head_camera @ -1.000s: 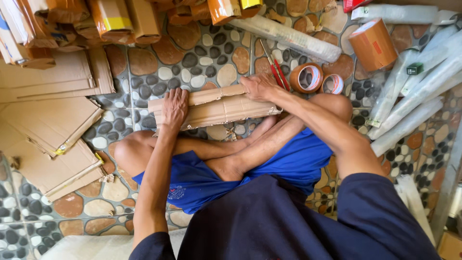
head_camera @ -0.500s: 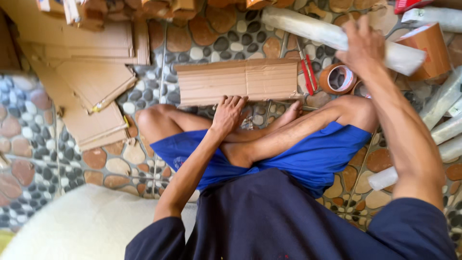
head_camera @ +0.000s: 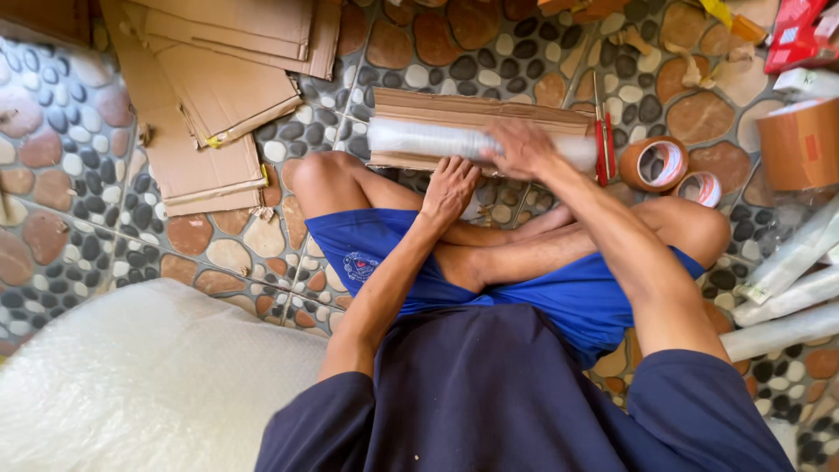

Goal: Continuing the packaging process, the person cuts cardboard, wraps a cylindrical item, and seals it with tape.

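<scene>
Near left: we note a sheet of clear bubble wrap [head_camera: 149, 385] on the pebble-pattern floor.
Left hand [head_camera: 450, 185]: fingers spread, resting loose on the shin, holding nothing.
Right hand [head_camera: 523, 149]: closed over the long roll of clear plastic film [head_camera: 428, 140].
Roll position: lying across the flat brown folded cardboard box [head_camera: 472, 111], just past our knees.
Right of box: red-handled scissors [head_camera: 602, 140], then two rolls of brown packing tape [head_camera: 655, 163].
Far left: stacked flattened brown cartons [head_camera: 218, 79].

Dark navy short-sleeved shirt [head_camera: 524, 393], sleeves ending above the elbows. Bright blue shorts [head_camera: 559, 293] with a small round emblem on one leg. Forearms, hands, legs and feet bare.
</scene>
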